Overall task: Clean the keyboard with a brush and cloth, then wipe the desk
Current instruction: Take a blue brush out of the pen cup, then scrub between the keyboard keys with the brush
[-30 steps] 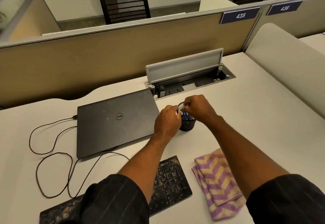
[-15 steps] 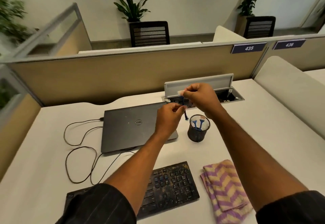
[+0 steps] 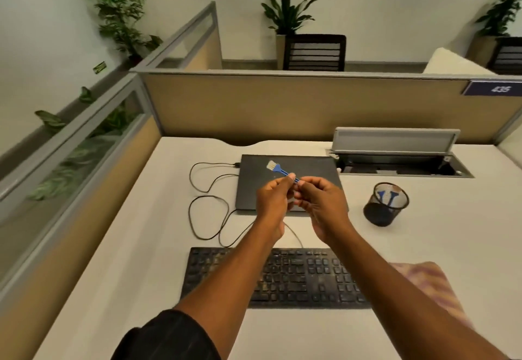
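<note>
A small blue brush (image 3: 278, 168) with white bristles is held up over the shut laptop (image 3: 310, 167). My left hand (image 3: 272, 197) pinches its handle. My right hand (image 3: 322, 198) also has its fingers curled around the handle's rear end. The bristles point up and to the left. A dusty black keyboard (image 3: 310, 277) lies on the desk (image 3: 141, 261) below my forearms. A purple and yellow zigzag cloth (image 3: 435, 283) lies folded to the right of the keyboard, partly hidden by my right arm.
A black mesh cup (image 3: 385, 204) with two more blue tools stands right of the laptop. A black cable (image 3: 209, 213) loops left of the laptop. An open socket box (image 3: 395, 150) sits at the back. Beige partitions (image 3: 282, 105) close the desk behind and on the left.
Both hands lifted the brush out of the mesh cup and carried it left, over the laptop. The camera view swung left, so the cup now sits to the right of my hands.
</note>
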A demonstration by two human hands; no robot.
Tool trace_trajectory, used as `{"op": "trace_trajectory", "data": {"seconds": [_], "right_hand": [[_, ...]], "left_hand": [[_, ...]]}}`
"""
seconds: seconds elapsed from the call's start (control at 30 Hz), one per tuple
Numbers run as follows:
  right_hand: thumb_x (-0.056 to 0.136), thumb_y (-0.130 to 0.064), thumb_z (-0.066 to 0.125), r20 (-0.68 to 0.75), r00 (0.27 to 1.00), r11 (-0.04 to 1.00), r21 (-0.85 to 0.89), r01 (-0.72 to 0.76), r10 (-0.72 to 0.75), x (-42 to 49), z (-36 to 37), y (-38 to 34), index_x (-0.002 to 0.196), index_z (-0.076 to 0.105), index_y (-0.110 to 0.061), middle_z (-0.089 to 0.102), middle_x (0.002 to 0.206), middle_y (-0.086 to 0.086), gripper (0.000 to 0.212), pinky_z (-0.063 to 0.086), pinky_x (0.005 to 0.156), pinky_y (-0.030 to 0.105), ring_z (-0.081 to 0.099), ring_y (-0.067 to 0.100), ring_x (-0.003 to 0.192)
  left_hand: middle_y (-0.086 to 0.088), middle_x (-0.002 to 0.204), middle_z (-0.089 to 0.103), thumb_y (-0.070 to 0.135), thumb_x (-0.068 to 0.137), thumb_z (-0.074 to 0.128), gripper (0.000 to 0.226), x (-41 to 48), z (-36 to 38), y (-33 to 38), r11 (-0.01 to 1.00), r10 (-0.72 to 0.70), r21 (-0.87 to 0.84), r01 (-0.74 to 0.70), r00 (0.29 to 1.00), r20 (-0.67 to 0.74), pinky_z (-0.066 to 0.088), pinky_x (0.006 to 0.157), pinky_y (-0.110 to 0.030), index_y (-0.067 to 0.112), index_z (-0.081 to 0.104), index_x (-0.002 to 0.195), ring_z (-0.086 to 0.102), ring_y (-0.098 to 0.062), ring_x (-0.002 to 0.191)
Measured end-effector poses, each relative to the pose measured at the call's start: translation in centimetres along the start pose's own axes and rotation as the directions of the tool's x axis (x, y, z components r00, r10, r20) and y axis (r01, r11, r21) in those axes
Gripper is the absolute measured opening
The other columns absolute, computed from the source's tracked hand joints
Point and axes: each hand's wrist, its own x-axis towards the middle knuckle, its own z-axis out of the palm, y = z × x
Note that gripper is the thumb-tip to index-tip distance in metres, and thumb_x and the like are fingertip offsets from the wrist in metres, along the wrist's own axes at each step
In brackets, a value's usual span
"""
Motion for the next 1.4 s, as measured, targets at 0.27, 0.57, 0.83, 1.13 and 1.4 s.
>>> {"op": "trace_trajectory", "data": {"seconds": [0.27,0.57,0.83,1.13,1.4], "right_hand": [[0.093,-0.006,0.058,-0.070,0.994,0.996,0.045,-0.078,0.081,-1.8,3.7,5.1,0.094,0.064,-0.004,0.066,0.077,0.013,0.006,0.055,0.061,0.029,0.061,0.018,0.063],[0.098,-0.019,0.050,-0.036,0.996,0.847,-0.524,-0.091,0.085,-1.9,7.1,10.7,0.095,0.063,-0.012,0.073,0.085,0.006,0.014,0.058,0.059,0.026,0.070,0.018,0.067],[0.090,-0.019,0.058,0.217,0.976,0.532,-0.824,0.195,-0.022,-1.7,13.6,13.4,0.086,0.067,-0.011,0.072,0.081,0.003,0.012,0.059,0.067,0.033,0.068,0.015,0.071],[0.088,-0.018,0.058,0.251,0.967,0.448,-0.861,0.241,-0.036,-1.5,18.0,15.2,0.086,0.068,-0.012,0.066,0.076,0.000,0.012,0.048,0.056,0.024,0.061,0.014,0.066],[0.086,-0.019,0.058,0.196,0.976,0.350,-0.911,0.216,-0.093,-0.5,16.9,14.3,0.079,0.068,-0.009,0.066,0.070,0.004,0.015,0.048,0.056,0.030,0.060,0.016,0.062]], "left_hand": [[0.003,0.096,0.074,0.043,0.094,0.066,0.022,-1.3,-11.5,-3.7,0.749,0.335,0.590,-0.301,0.941,0.055,0.052,0.070,-0.015,0.024,0.073,0.099,0.068,-0.013,0.087],[0.000,0.167,0.006,0.068,0.055,0.087,0.149,-1.4,-27.6,-8.3,0.282,-0.059,0.932,-0.229,0.965,0.255,0.019,0.123,-0.034,0.020,-0.006,0.160,0.011,-0.018,0.152],[0.002,0.165,0.017,0.062,0.050,0.093,0.157,-0.2,-30.7,-8.0,0.310,-0.094,0.874,-0.375,0.902,0.420,0.022,0.117,-0.024,0.021,-0.013,0.158,0.023,-0.013,0.149],[0.002,0.167,0.009,0.064,0.053,0.090,0.154,0.1,-31.7,-8.9,0.342,-0.006,0.832,-0.438,0.884,0.468,0.010,0.116,-0.019,0.028,-0.021,0.154,0.015,-0.015,0.151],[0.000,0.166,0.013,0.066,0.053,0.089,0.155,0.5,-32.0,-9.3,0.334,-0.011,0.837,-0.432,0.887,0.462,0.013,0.119,-0.024,0.019,-0.015,0.158,0.016,-0.016,0.151]]}}
